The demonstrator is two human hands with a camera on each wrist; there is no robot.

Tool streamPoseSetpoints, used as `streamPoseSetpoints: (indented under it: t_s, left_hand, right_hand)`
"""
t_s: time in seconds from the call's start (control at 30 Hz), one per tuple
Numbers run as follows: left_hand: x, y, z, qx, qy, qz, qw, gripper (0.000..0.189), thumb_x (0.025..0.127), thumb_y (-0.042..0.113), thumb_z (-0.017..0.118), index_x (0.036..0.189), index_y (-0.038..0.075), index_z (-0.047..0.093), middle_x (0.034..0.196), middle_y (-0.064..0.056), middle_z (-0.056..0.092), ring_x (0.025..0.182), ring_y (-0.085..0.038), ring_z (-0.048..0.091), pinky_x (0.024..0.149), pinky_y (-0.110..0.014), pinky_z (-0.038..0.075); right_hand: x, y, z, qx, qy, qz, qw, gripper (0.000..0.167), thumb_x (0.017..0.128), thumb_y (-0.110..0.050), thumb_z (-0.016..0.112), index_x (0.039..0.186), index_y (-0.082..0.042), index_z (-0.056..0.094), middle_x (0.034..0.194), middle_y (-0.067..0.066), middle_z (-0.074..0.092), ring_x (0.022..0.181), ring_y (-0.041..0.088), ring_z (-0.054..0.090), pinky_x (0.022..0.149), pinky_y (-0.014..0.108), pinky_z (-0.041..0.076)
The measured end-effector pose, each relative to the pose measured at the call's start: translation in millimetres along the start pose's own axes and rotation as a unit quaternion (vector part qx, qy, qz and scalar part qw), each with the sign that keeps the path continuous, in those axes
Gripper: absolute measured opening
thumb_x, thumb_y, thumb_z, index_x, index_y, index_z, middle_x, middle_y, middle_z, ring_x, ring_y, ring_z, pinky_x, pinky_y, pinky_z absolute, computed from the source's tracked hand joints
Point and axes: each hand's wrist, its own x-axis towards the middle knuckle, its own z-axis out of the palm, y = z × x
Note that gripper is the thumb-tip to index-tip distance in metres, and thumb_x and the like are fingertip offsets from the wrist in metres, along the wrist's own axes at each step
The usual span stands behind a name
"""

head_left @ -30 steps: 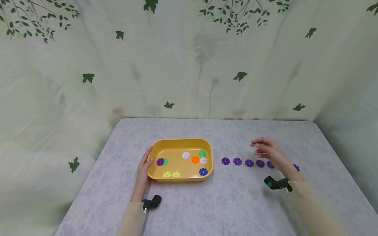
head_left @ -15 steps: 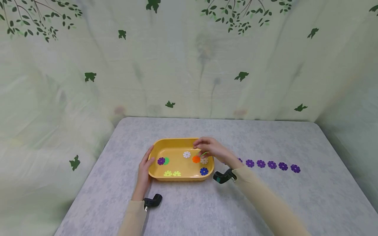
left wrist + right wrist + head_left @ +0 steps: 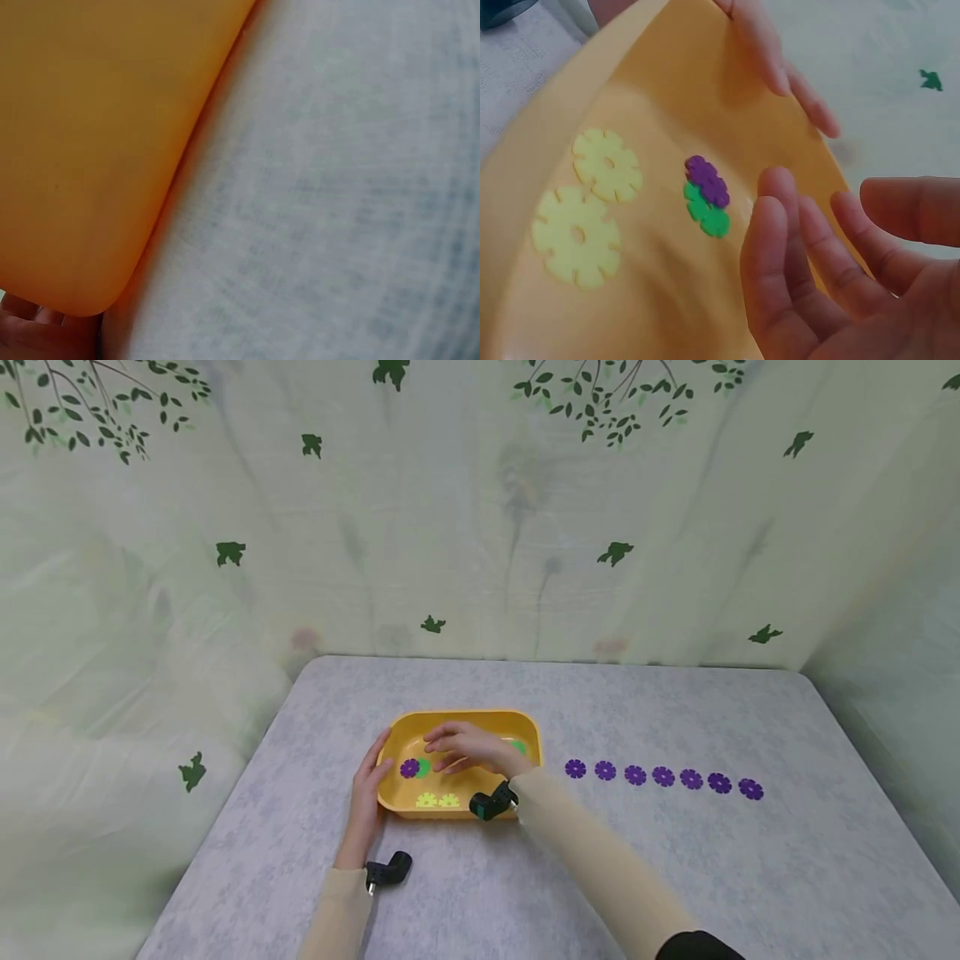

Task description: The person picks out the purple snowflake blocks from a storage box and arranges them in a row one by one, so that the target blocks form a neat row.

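My left hand [image 3: 366, 793] grips the left end of a yellow plastic tray [image 3: 521, 724], thumb over the rim and fingers along the outside. Over the middle of the tray hovers my right hand [image 3: 474, 748], fingers loosely bent and nothing held. To its left a purple slotted flower-shaped disc [image 3: 706, 181] partly covers a green disc [image 3: 712, 223]. Two pale yellow discs [image 3: 592, 259] stand against the near wall in the right wrist view. A green disc [image 3: 518, 747] shows behind my right wrist; the hand and forearm hide other discs there.
A row of several purple discs [image 3: 635, 775] runs rightward from the tray across the grey table [image 3: 600, 868]. Behind the table hangs a pale curtain [image 3: 450, 527] with leaf prints. Each wrist wears a small black camera [image 3: 390, 868].
My right hand has moved left from above the row of purple discs, past the tray's right end, to over its middle. The left hand stays on the tray.
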Motion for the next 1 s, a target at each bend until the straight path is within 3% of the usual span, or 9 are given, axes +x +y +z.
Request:
streamPoseSetpoints:
  t_s: [0.33, 0.5, 0.7, 1.0]
  left_hand:
    - [1.5, 3.2, 1.5, -0.019, -0.012, -0.003, 0.9997, 0.046, 0.103, 0.017, 0.041, 0.149, 0.018, 0.037, 0.154, 0.004, 0.028, 0.14, -0.013, 0.023, 0.111, -0.033, 0.027]
    - [-2.0, 13.6, 3.7, -0.03, -0.02, -0.007, 0.9993, 0.047, 0.103, 0.011, 0.04, 0.149, 0.014, 0.035, 0.155, 0.002, 0.026, 0.141, -0.013, 0.022, 0.112, -0.034, 0.026]
    - [-8.7, 28.0, 7.5, -0.018, -0.026, -0.014, 0.9994, 0.049, 0.102, 0.009, 0.04, 0.15, 0.009, 0.031, 0.157, -0.003, 0.022, 0.143, -0.018, 0.018, 0.114, -0.037, 0.021]
    - [-10.5, 31.1, 8.5, -0.014, -0.015, -0.019, 0.9996, 0.048, 0.102, 0.01, 0.04, 0.15, 0.01, 0.033, 0.156, -0.002, 0.025, 0.142, -0.016, 0.021, 0.113, -0.038, 0.023]
  right_hand:
    - [27.4, -1, 22, 0.002, -0.007, 0.071, 0.9975, 0.039, 0.1, -0.011, 0.047, 0.137, 0.002, 0.042, 0.126, 0.021, 0.053, 0.099, 0.037, 0.063, 0.084, 0.04, 0.054]
    - [36.3, -2, 26, 0.019, -0.011, 0.089, 0.9958, 0.04, 0.1, -0.008, 0.045, 0.139, 0.001, 0.039, 0.129, 0.02, 0.049, 0.101, 0.039, 0.062, 0.084, 0.041, 0.054]
    - [41.6, -3, 30, 0.024, -0.022, 0.114, 0.993, 0.039, 0.1, -0.006, 0.044, 0.137, 0.005, 0.04, 0.118, 0.023, 0.054, 0.101, 0.041, 0.061, 0.087, 0.043, 0.052]
    - [40.6, -3, 28, 0.009, -0.017, 0.128, 0.9915, 0.03, 0.1, -0.004, 0.044, 0.127, 0.008, 0.048, 0.115, 0.019, 0.053, 0.091, 0.037, 0.063, 0.087, 0.042, 0.052]
